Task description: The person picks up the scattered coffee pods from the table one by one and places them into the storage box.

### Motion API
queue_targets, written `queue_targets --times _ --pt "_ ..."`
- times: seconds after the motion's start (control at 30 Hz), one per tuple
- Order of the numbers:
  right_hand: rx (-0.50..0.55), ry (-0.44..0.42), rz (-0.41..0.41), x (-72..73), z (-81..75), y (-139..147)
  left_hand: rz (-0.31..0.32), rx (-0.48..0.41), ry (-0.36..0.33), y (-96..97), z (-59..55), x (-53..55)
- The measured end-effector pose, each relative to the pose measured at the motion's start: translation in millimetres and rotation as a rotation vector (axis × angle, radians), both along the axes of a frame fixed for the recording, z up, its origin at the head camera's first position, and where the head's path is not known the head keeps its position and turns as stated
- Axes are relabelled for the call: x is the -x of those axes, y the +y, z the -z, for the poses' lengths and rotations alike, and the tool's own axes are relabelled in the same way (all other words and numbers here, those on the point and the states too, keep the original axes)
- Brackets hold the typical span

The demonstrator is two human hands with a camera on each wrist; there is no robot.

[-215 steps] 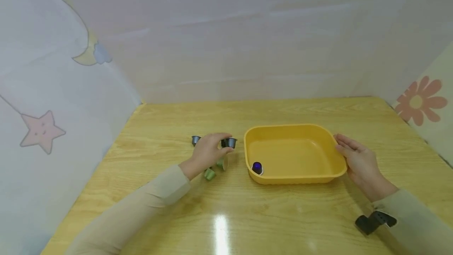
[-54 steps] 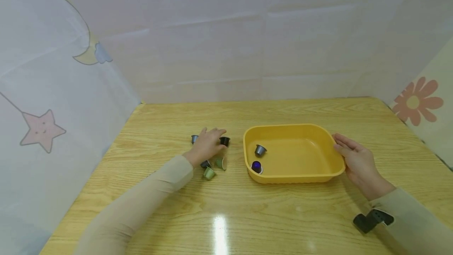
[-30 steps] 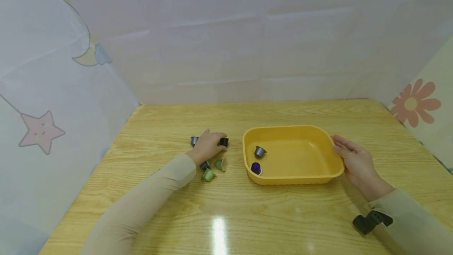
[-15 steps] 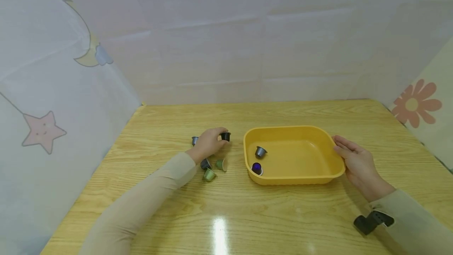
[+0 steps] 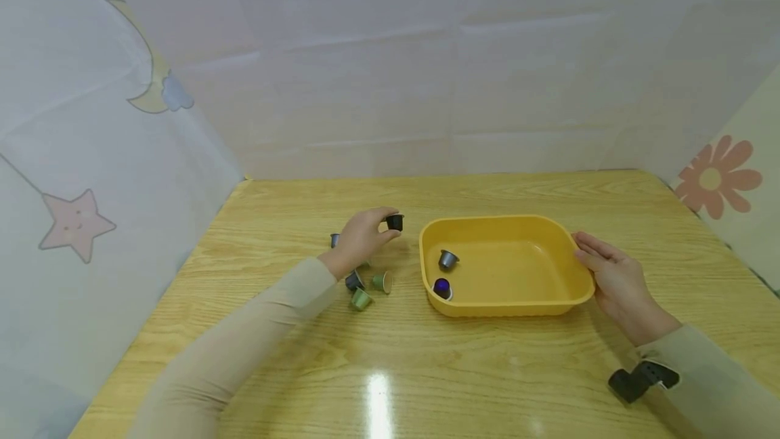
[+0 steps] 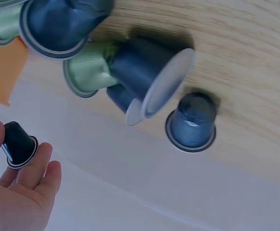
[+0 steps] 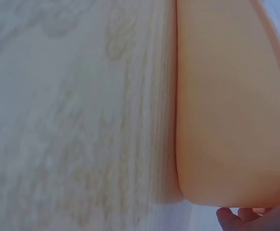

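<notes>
My left hand [image 5: 361,239] pinches a black coffee capsule [image 5: 395,222] between thumb and fingers, raised above the table left of the yellow tub [image 5: 512,310]. In the left wrist view, this dark capsule [image 6: 19,142] has a pale rim. My right hand [image 5: 621,283] holds the tub's right end, thumb at the rim and fingers along the outside. Inside the tub, a grey capsule [image 5: 448,260] lies near the left wall and a purple-blue capsule [image 5: 442,288] sits in the near left corner. The right wrist view shows the tub's outer wall [image 7: 231,106] with fingertips against it.
Below my left hand lie a dark capsule [image 5: 354,281], a green capsule [image 5: 382,282] and a lighter green capsule [image 5: 361,300]. A blue-grey capsule [image 5: 335,240] shows partly behind the hand. Printed sheets [image 5: 365,87] stand around the wooden table [image 5: 451,371].
The grey capsule, earlier in my left hand, now lies in the tub. Since then my left hand has taken the black capsule and lifted it up and rightward. My right hand stays at the tub.
</notes>
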State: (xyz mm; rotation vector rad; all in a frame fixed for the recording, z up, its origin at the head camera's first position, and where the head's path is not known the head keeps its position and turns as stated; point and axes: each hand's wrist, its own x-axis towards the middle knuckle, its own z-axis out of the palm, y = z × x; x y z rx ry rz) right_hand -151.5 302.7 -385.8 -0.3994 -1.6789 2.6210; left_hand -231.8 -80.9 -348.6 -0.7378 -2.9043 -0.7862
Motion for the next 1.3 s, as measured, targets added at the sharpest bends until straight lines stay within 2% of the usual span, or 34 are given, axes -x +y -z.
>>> queue_targets --times 0.37,0.63,0.93,1.1,1.3 --pt "0.006 -0.006 -0.003 0.5 -1.5 -1 0.085 -0.038 0.004 19.4 -10.5 -7.9" --pt "0.014 -0.009 0.003 1.1 -4.1 -3 0.115 -0.032 -0.013 35.0 -13.1 -11.1" --pt "-0.011 -0.019 0.009 1.6 -4.1 -3 0.159 -0.022 -0.07 53.5 -14.8 -19.1" --pt "-0.011 -0.029 0.003 2.4 -3.9 -2 0.16 -0.002 -0.072 61.3 -15.6 -22.6" --pt "-0.002 -0.028 0.004 0.2 -3.2 -1 0.147 0.016 -0.113 68.5 -16.6 -25.6"
